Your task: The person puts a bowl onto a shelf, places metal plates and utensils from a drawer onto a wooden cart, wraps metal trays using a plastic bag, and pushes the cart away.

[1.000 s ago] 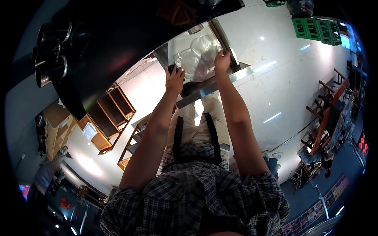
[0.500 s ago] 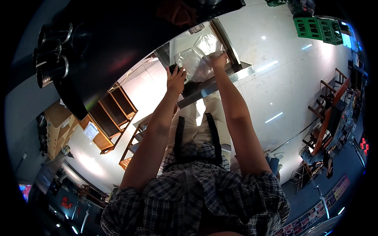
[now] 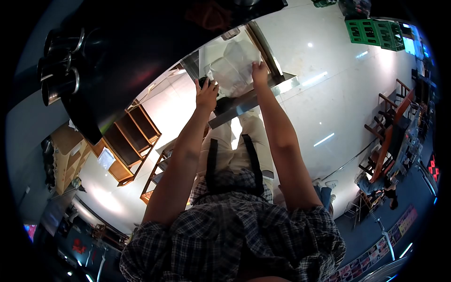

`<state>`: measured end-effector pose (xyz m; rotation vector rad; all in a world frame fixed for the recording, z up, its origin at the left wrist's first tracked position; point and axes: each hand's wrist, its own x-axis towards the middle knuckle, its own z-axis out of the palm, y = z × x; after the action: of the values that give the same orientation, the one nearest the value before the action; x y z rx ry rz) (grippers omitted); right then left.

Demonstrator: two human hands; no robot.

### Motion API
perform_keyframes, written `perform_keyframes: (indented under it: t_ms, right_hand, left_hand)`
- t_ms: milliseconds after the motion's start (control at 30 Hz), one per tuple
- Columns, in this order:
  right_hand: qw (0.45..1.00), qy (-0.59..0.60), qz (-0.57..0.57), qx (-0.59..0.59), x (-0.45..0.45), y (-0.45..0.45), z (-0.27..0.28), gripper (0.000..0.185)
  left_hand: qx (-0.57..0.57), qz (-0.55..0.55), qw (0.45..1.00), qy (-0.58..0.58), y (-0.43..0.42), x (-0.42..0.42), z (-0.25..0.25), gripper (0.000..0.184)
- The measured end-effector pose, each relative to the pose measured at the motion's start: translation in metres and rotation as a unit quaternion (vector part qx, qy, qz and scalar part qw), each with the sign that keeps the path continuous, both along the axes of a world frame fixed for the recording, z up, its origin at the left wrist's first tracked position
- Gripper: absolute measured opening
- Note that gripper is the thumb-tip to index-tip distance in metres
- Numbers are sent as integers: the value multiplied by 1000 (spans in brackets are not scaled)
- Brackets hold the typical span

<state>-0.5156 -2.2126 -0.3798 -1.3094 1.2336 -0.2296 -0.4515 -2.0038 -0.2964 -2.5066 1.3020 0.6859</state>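
A drawer [image 3: 253, 103] with a metal front stands pulled out below the dark counter. Inside it lies a clear, wrinkled plastic bag [image 3: 230, 70], spread fairly flat. At the bag's right edge, my right hand [image 3: 260, 74] is closed with the fingers pinching the plastic. My left hand [image 3: 206, 97] is at the left side of the drawer, its fingers spread over a small black object whose kind I cannot make out. Whether that hand also touches the bag's edge is unclear.
Several metal cups [image 3: 61, 87] stand on the dark counter [image 3: 141, 37] at the left. Wooden shelving [image 3: 136, 136] is below left. Green bottle crates [image 3: 373, 33] stand at the far right, above wooden chairs and tables [image 3: 392, 129]. Another person's shoes [image 3: 330, 184] show at the right.
The plastic bag has gone from bunched and shiny to flatter and more spread out. My right hand has shifted slightly left along with the whole view; my left hand stays by the black object.
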Motion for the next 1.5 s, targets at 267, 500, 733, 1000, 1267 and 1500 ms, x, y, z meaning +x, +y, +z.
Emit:
perform_keyframes:
  t_ms: [267, 500, 733, 1000, 1267, 1500]
  right_hand:
    - [972, -135, -189, -35, -22, -36, 41, 17]
    - [938, -173, -300, -29, -68, -56, 112, 21]
    - [929, -45, -350, -112, -110, -58, 131, 12]
    - [979, 38, -173, -103, -107, -20, 133, 34]
    - [975, 96, 1, -202, -93, 14, 95, 42]
    - [963, 130, 18, -234, -91, 13, 104, 36]
  left_hand:
    - [41, 1, 999, 14, -6, 4, 9, 46]
    - [-6, 17, 1000, 7, -25, 2, 39, 42]
    - [-149, -74, 976, 142, -66, -71, 96, 47]
    - [-107, -251, 962, 29, -45, -75, 83, 39]
    - [-71, -219, 969, -91, -54, -26, 74, 35]
    - [-49, -133, 973, -184, -66, -5, 83, 39]
